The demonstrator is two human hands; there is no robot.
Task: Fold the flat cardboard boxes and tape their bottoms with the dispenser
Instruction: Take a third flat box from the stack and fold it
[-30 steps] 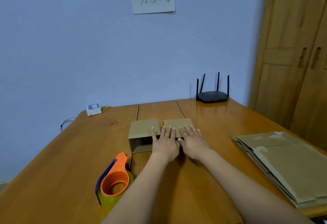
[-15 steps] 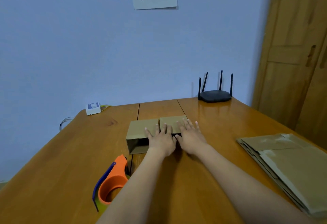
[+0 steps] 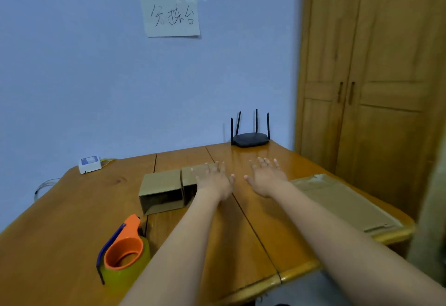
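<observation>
Flat cardboard stack (image 3: 342,199) lies just right of the right hand (image 3: 265,180), long axis running toward the person, so that hand's nearer; both hands spread, empty, w/ left hand (image 3: 213,180) over the folded boxes (image 3: 169,187), tape dispenser (image 3: 123,250) near-left.

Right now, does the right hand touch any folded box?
Apart. The head view shows the right hand open over bare table, with wood between it and the nearer folded box.
</observation>
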